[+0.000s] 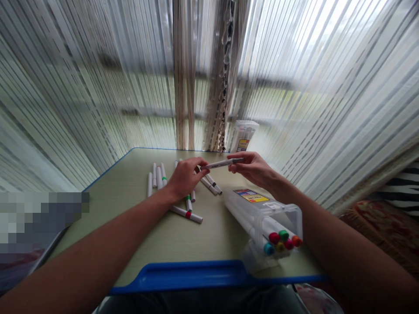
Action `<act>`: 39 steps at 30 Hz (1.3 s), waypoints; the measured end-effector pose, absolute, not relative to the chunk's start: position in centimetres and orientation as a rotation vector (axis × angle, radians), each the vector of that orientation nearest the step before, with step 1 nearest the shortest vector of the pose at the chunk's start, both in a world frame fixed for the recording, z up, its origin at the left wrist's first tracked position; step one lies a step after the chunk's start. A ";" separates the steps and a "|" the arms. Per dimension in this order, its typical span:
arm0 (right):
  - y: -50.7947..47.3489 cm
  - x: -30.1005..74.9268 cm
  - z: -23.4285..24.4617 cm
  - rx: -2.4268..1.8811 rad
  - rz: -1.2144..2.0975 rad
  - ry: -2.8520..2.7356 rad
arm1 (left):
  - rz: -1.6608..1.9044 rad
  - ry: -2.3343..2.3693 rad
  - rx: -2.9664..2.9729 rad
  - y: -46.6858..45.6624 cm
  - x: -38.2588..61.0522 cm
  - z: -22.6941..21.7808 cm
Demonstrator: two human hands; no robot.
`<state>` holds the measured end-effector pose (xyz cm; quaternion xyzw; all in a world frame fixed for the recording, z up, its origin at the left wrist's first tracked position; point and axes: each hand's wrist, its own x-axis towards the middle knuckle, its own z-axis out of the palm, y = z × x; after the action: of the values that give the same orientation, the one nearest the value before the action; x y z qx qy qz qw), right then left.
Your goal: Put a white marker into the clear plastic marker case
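Between my two hands, a white marker [218, 164] with a grey end is held roughly level above the table's far half. My left hand [186, 176] pinches its left end. The fingers of my right hand [250, 166] close round the grey end. Beneath and around my left hand lie several loose white markers [159, 176], partly hidden by it. One marker with a red band [189, 214] lies nearer to me. Close below my right hand, a clear plastic marker case [242, 211] lies on its side, with several coloured marker ends [279, 237] showing at its open end.
The pale table [157, 248] has a blue edge and a blue pen tray [196, 274] at the front. A second clear case [242, 136] stands upright beyond the far edge. Striped sheer curtains [144, 78] hang behind. Patterned fabric [386, 226] is at the right.
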<state>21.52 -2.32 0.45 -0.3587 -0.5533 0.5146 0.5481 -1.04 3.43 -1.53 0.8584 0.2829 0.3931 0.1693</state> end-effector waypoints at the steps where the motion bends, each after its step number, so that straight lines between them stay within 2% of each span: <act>1: -2.3 21.5 0.5 -0.849 1.223 -1.313 | 1.123 0.801 2.439 3.5 -1.0 -1.5; 14: -1.4 22.2 0.1 -0.949 1.028 -1.259 | 1.234 0.781 2.388 3.2 -1.1 -1.1; 25: -1.3 22.3 0.0 -0.987 1.045 -1.206 | 1.311 0.776 2.279 2.8 -0.9 -1.1; 39: -1.4 22.4 0.0 -0.971 1.041 -1.254 | 1.213 0.697 1.912 3.1 -0.6 -1.6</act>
<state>22.39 -1.39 0.00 -0.4158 -0.5372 0.4459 0.5829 -0.60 3.14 -1.62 0.7477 0.2725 0.4742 0.3766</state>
